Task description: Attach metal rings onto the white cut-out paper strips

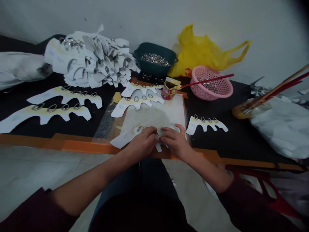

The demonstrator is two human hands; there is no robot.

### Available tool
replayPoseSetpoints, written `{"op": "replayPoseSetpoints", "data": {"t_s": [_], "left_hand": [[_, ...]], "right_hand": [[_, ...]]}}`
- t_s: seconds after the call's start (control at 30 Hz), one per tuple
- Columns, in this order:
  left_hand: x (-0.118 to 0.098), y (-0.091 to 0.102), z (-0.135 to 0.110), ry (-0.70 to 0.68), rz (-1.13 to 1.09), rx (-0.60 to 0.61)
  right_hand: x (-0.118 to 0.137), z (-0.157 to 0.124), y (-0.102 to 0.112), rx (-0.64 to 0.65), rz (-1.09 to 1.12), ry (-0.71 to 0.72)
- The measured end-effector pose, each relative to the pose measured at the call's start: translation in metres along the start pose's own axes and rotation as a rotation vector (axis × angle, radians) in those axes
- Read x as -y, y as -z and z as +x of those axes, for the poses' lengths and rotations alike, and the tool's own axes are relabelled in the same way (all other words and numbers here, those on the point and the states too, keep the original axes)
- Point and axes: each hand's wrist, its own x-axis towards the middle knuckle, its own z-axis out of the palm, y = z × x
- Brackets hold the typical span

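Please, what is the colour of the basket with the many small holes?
The basket is pink, as the head view shows.

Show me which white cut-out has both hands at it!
The white cut-out lying at the front edge of the table, with the left hand and right hand at it. The other cut-outs lie apart from the hands.

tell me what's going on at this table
A person's left hand and right hand are close together on a white scalloped sheet-like piece, at what looks like a small metal ring; the exact grip is hidden. Similar ringed white pieces lie left, behind and right. A dark green basin and pink mesh basket hold shiny metal parts.
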Motion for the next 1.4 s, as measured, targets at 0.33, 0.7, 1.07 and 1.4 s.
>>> {"op": "replayPoseSetpoints", "data": {"t_s": [0.33, 0.7, 1.07, 1.4], "left_hand": [[0.002, -0.003, 0.000, 0.022, 0.026, 0.003], [-0.001, -0.001, 0.001, -0.037, 0.132, 0.071], [0.000, -0.001, 0.001, -0.037, 0.124, 0.110], [-0.005, 0.002, -0.001, -0.046, 0.128, 0.098]], "right_hand": [[-0.002, -0.007, 0.007, 0.072, 0.022, -0.004], [-0.002, -0.005, 0.015, 0.128, 0.059, -0.003], [0.011, -0.011, 0.015, 0.086, 0.002, -0.026], [0.011, 0.000, 0.016, 0.033, 0.238, -0.335]]}}
